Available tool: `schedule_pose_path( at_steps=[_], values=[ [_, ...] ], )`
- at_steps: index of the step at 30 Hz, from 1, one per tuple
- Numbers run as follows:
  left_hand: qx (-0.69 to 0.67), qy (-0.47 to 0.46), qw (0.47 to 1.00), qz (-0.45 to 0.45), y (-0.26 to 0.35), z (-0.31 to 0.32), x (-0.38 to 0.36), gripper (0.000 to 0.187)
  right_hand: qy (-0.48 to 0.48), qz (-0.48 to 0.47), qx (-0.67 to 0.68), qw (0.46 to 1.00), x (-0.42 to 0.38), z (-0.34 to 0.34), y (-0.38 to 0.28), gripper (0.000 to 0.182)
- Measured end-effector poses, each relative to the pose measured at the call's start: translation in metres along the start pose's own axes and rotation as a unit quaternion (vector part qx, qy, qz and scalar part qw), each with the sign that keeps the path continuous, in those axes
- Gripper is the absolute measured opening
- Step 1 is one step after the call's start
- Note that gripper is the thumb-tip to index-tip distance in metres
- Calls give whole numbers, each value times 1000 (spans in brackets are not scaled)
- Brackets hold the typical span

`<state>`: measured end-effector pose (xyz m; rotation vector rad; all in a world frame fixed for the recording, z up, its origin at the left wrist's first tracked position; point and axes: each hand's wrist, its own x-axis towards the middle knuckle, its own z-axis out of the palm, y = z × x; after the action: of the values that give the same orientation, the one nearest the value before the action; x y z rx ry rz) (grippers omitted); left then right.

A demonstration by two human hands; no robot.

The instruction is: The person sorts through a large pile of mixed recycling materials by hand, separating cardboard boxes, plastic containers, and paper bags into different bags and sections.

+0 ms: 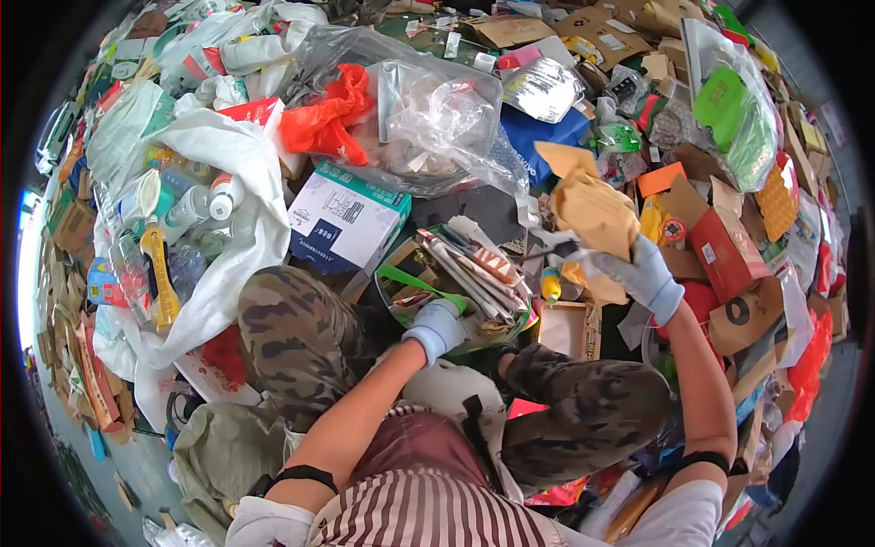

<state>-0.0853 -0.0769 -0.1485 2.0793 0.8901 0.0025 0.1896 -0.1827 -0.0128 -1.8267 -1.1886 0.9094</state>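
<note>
My left hand [437,328], in a pale blue glove, is closed around one end of a long green plastic piece [415,283]. It rests at the near edge of a box [401,305] filled with folded papers and cartons [474,273]. My right hand [649,279], gloved the same way, is closed on a crumpled piece of brown paper or thin cardboard [588,208], raised to the right of that box. Below this brown piece lie a small yellow bottle [550,285] and a shallow open carton [565,328]. The fingertips of my right hand are partly hidden.
To the left, a white sack [246,169] holds several plastic bottles [190,208]. A white and blue printed box [342,219] stands before my knee. Clear plastic film [437,118] and a red bag [330,118] lie beyond. Cardboard, including a red box [726,253], is heaped right.
</note>
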Motion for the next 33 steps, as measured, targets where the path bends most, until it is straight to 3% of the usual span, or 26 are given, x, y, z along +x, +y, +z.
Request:
schedule_pose_path(
  at_steps=[2,3,4,6,7,8,10,11,13,16,17,18,19,21,22,23,25,26,28,29,31,32,33],
  values=[
    [-169,-11,984,49,-2,-5,-17,26,-32,-56,-124,990,2,31,-35,41],
    [-170,-12,984,52,-4,-9,-26,26,-68,-20,-249,966,6,49,-45,47],
    [-272,11,962,23,-7,-15,-37,22,-123,11,-275,953,10,71,-44,51],
    [-436,58,898,-37,-2,-42,-61,21,-244,-36,-414,876,14,119,-51,42],
    [-498,80,861,-67,3,-56,-71,24,-334,-49,-477,811,23,145,-33,34],
    [-521,149,841,-14,-8,-51,-72,30,-361,-28,-482,798,24,169,-14,30],
    [-549,150,822,-33,-5,-52,-79,37,-280,-103,-480,825,29,209,33,28],
    [-560,145,816,-19,-5,-47,-80,38,-282,-78,-486,824,31,214,27,24],
    [-559,122,819,-42,10,-37,-85,40,-348,-4,-545,763,39,222,51,24],
    [-573,72,817,16,29,-25,-69,39,-333,54,-544,768,35,229,81,37],
    [-531,63,845,16,18,-18,-58,37,-269,78,-502,818,40,243,103,36],
    [-463,111,877,67,18,-11,-40,34,-203,94,-452,864,45,256,125,34],
    [-391,162,898,119,15,-5,-20,32,-221,-9,-477,851,53,270,149,36],
    [-65,174,968,169,-27,19,27,31,-313,-60,-504,803,44,253,104,43],
    [-42,140,980,135,-25,17,30,30,-376,-28,-539,753,34,227,52,46],
    [-177,83,976,98,-19,12,31,29,-383,-33,-515,766,34,219,62,48],
    [-181,133,961,163,-19,15,37,23,-347,7,-374,860,28,191,82,46],
    [-184,126,961,164,-24,18,37,23,-366,49,-331,868,22,163,52,45],
    [98,135,936,309,-33,21,40,22,-380,81,-199,900,19,119,30,46],
    [251,-19,950,186,-10,10,30,29,-374,46,-178,909,20,97,28,46],
    [312,-34,924,219,-23,19,26,37,-322,63,-157,931,22,46,21,37],
    [276,-24,933,228,-21,15,26,42,-275,75,-153,946,28,25,46,36],
    [279,4,933,227,-28,19,32,28,-195,65,-204,957,28,3,64,39]
  ],
)
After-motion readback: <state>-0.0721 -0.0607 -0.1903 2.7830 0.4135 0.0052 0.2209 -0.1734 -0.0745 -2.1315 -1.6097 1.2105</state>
